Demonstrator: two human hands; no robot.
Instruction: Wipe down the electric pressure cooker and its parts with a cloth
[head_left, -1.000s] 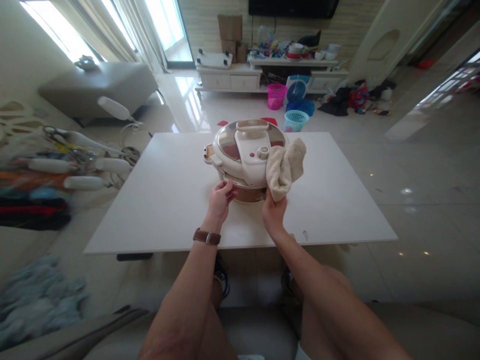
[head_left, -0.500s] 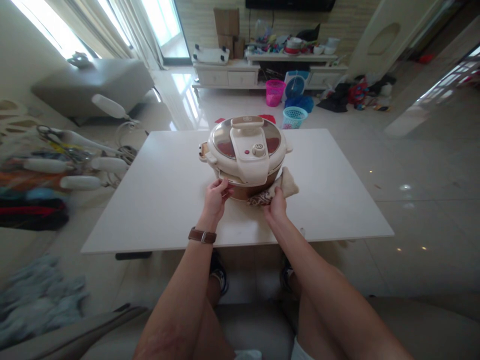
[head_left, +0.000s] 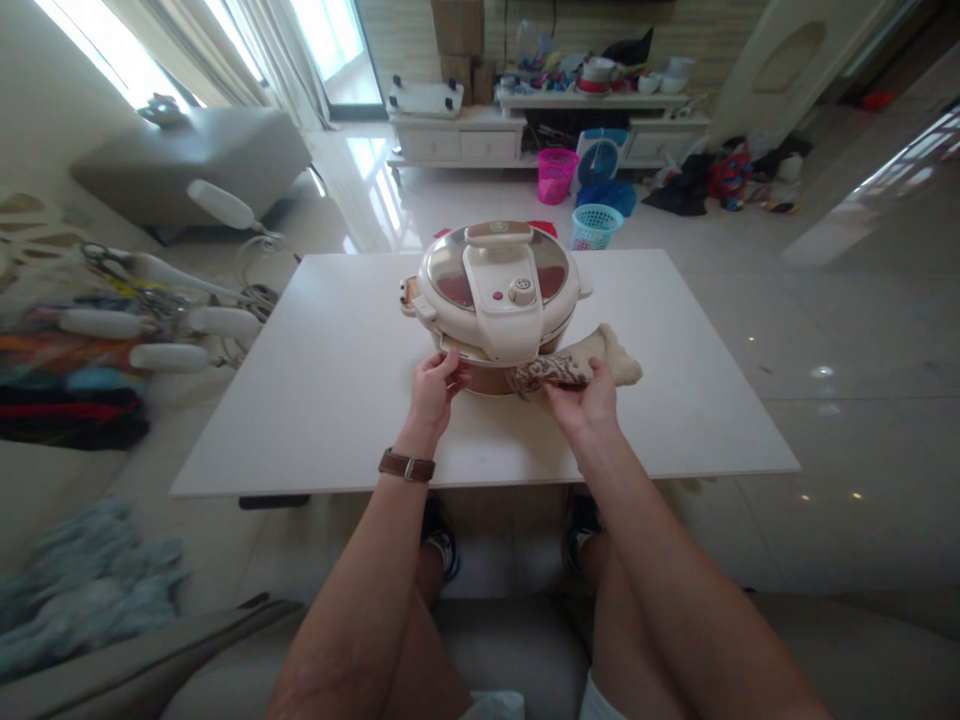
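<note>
Grey upholstery of a seat (head_left: pixel 517 640) lies nearest, and just beyond it a white table (head_left: pixel 300 410) spreads out, pale and glossy. Two bare arms reach over its near edge, a brown-strapped watch (head_left: pixel 407 466) on the left wrist.

The hands are apart from each other. The left hand (head_left: pixel 432 395) has its fingers bent up at the cooker's front-left edge, just below the lid; whether it pinches that edge or merely rests there, I cannot tell. The right hand (head_left: pixel 589 402) is closed on a folded cloth (head_left: pixel 619 362), beige with a brown pattern, whose patterned end meets the front right of the cooker's lower body.

The cooker (head_left: pixel 487 378) stands upright around the middle of the table, its lid (head_left: pixel 501 330) on, dial and red button facing the person. I judge the work with the cloth to be under way rather than finished, since the cloth is at the body (how much of the surface is done, the pictures do not show). What is left is equally hard to tell; at present the cloth covers only a small part.

Farther off, a turquoise basket (head_left: pixel 596 228) and a pink basket (head_left: pixel 556 177) stand on the floor before a white cabinet (head_left: pixel 466 145).
</note>
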